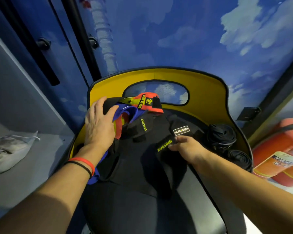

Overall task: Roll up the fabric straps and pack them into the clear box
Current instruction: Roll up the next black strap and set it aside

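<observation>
Sky-painted wall (176, 31) behind the yellow-backed chair (210, 85); your left hand (98, 124) rests fingers spread on the strap pile (149, 105), your right hand (188, 147) apparently pinches a black strap (164, 146).

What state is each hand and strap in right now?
Left hand: open, resting on the strap pile.
Right hand: pinching the black XUEYING strap.
Blue strap: unrolled, lying loose.
Red strap: unrolled, lying loose.
Black rolls: rolled up, on the seat.
</observation>
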A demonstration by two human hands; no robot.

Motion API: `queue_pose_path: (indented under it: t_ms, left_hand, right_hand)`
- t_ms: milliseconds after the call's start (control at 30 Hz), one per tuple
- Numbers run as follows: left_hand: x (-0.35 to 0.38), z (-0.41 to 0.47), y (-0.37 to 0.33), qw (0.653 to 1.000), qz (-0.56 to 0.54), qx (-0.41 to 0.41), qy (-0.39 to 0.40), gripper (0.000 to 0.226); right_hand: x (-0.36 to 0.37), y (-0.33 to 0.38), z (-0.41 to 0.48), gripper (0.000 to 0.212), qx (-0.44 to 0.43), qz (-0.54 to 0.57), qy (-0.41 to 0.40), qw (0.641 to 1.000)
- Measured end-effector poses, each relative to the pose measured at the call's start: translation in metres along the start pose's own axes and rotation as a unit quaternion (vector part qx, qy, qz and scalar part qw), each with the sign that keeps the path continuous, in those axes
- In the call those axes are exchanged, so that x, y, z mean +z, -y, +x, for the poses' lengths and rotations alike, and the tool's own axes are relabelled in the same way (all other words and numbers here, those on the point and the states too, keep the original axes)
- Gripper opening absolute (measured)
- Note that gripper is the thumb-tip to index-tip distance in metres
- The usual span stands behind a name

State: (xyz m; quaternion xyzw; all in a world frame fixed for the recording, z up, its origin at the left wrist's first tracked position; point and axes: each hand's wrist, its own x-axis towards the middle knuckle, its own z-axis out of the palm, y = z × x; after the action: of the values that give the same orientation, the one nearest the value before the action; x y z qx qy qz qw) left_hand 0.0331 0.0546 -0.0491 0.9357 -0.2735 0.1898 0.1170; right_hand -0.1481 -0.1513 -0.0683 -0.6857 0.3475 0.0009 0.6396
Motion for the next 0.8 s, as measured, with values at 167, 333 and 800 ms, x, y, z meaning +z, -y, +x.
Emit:
queue_pose_path:
  t_ms: [167,333,800]
  left_hand:
    - [0.003,-0.003,-0.057,0.966,-0.118,0.22,0.068,0.026]
    - [0.042,-0.009,-0.089,0.94,0.03,0.113,0.321,0.058]
    - [0.047,0.004,-0.059,0.98,-0.008,0.014,0.2,0.022]
  right_hand:
    - [-0.007,-0.018,0.007,0.021,-0.008,0.017,-0.013,1.0]
    - [0.002,-0.009,0.008,0.03,0.0,0.107,0.006,0.994]
    - [0.016,0.004,0.019,0.006,-0.032,0.216,-0.034,0.975]
